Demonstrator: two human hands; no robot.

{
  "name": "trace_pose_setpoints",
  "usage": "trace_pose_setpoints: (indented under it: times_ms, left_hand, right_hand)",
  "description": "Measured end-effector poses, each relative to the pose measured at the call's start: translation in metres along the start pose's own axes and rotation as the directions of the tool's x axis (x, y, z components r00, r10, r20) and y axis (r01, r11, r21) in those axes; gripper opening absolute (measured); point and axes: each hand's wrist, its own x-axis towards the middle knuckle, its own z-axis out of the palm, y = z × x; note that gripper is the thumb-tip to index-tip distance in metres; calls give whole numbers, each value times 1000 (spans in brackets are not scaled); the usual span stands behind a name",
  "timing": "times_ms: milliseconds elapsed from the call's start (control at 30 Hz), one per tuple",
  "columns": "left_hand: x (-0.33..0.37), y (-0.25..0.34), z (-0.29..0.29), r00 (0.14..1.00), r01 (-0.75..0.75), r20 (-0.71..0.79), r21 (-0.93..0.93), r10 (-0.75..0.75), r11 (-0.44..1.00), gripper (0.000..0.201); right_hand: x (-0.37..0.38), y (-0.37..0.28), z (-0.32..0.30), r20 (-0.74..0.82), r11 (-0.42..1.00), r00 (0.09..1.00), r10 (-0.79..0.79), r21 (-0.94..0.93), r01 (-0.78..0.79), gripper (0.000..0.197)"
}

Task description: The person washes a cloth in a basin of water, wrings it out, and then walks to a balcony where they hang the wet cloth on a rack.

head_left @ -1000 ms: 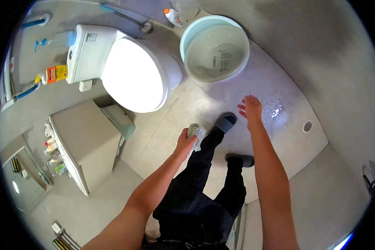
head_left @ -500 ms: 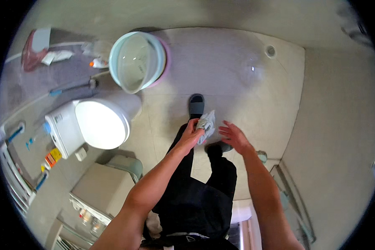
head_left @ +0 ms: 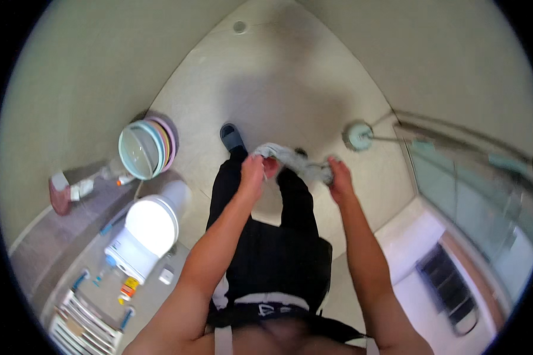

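Observation:
A crumpled grey-white cloth [head_left: 297, 161] stretches between my two hands, above my legs and the tiled floor. My left hand [head_left: 258, 175] is closed around one end, its fingers curled under the fabric. The other end is pinched in my right hand [head_left: 340, 180], on the right. Between the hands the cloth sags a little and partly covers my right foot. A grey slipper [head_left: 232, 136] shows on my left foot.
Stacked basins [head_left: 141, 151] stand at the left wall, beside a white toilet [head_left: 152, 223] with its lid down. A round pale-green brush head [head_left: 359, 136] on a long pole lies to the right, near a glass door [head_left: 456, 183]. A floor drain [head_left: 239, 27] is at the far corner.
My right hand has taken hold of the cloth, which was bunched in my left hand and is now spread between both. My body has turned right, bringing the brush and glass door into view.

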Motion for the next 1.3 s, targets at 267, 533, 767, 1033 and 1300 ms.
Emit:
trace_pose_setpoints:
  times_ms: [267, 533, 767, 1033, 1300]
  left_hand:
    - [-230, -14, 261, 864, -226, 483, 120, 142, 967, 26]
    - [-322, -24, 422, 425, 489, 858, 50, -288, 871, 58]
    - [-394, -35, 480, 343, 467, 767, 362, -543, 807, 55]
    - [-434, 18, 483, 303, -60, 844, 480, -443, 875, 55]
    - [-431, 37, 512, 270, -160, 840, 520, -470, 839, 40]
  right_hand:
    - [-227, -107, -306, -186, 850, 924, -335, 364, 381, 13]
    - [-366, -149, -341, -347, 761, 905, -246, 509, 402, 21]
    - [-448, -185, -334, -543, 607, 743, -391, 455, 652, 17]
    - [-520, -191, -300, -569, 452, 735, -368, 581, 677, 16]
    - [-508, -189, -333, -601, 643, 755, -262, 474, 601, 14]
